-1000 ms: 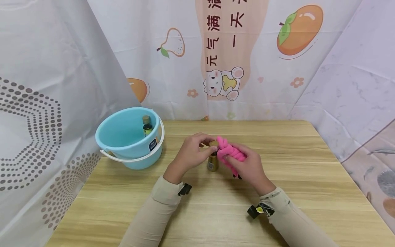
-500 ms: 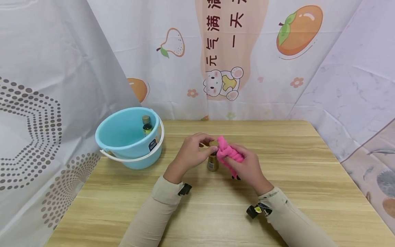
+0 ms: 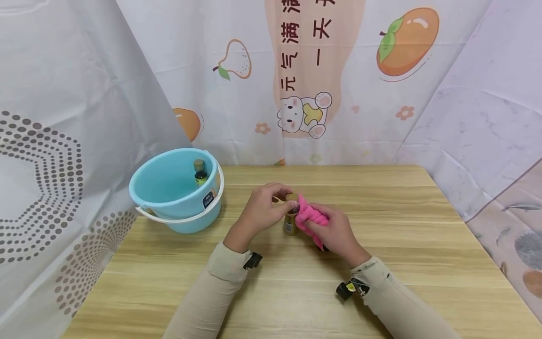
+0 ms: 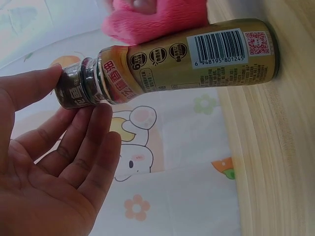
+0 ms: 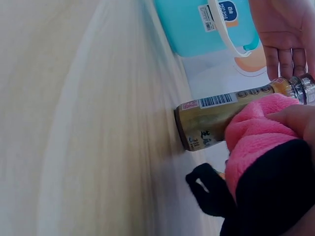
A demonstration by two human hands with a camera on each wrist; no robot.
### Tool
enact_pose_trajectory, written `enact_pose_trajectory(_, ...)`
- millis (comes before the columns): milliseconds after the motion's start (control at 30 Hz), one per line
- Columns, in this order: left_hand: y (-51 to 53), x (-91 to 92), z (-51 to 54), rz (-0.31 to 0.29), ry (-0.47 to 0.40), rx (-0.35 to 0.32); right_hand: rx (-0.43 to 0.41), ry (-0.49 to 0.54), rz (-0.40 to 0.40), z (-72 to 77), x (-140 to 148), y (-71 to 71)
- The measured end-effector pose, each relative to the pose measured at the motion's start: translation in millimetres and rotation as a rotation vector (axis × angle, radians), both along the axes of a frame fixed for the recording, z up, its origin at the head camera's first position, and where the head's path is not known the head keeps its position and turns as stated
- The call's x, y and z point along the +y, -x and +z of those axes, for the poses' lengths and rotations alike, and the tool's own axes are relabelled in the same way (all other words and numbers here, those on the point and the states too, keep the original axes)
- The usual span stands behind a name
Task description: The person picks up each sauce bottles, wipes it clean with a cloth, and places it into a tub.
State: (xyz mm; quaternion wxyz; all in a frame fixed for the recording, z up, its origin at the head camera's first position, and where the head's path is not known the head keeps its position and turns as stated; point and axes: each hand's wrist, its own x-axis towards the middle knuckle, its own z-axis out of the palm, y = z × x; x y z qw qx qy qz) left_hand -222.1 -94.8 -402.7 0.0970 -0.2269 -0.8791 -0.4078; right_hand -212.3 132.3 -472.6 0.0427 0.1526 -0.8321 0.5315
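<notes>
A gold-labelled sesame oil bottle (image 3: 290, 226) stands upright on the table. My left hand (image 3: 266, 206) pinches its dark cap (image 4: 74, 87) between thumb and fingertips, as the left wrist view shows. My right hand (image 3: 337, 234) grips a bunched pink plush cloth (image 3: 311, 219) and holds it against the bottle's right side. In the right wrist view, a black part with a loop (image 5: 211, 189) hangs from the cloth. The bottle's barcode label (image 4: 217, 47) faces the left wrist camera. The cloth covers part of the bottle's side.
At the left stands a light blue bucket (image 3: 192, 220) with a white handle (image 3: 186, 220). Another bottle (image 3: 200, 172) with a gold cap leans inside it. Printed curtains (image 3: 237, 117) hang behind the wooden table (image 3: 381, 207).
My right hand and the pink cloth have moved slightly down and left along the bottle's side. The left hand keeps its hold on the cap.
</notes>
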Motion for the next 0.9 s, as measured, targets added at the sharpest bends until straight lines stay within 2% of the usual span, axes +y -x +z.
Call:
enact_pose_trajectory(367,0.7,-0.1,-1.3,-0.006,-0.021,-0.011,-0.081,-0.14,-0.006,-8.1,1.8,2.1)
enact_pose_trajectory(700,1.7,-0.2,-3.6,0.008,0.0,0.008,-0.074,-0.194,-0.025,-7.1,0.2,0.2)
enact_pose_trajectory(800,2.0,0.0,-3.9,0.005,-0.005,0.009,-0.076,-0.185,-0.02,-6.7,1.0,0.4)
enact_pose_trajectory(900,2.2,-0.1,-4.3,0.006,-0.008,0.003,-0.091,-0.131,-0.015,-5.2,2.3,1.0)
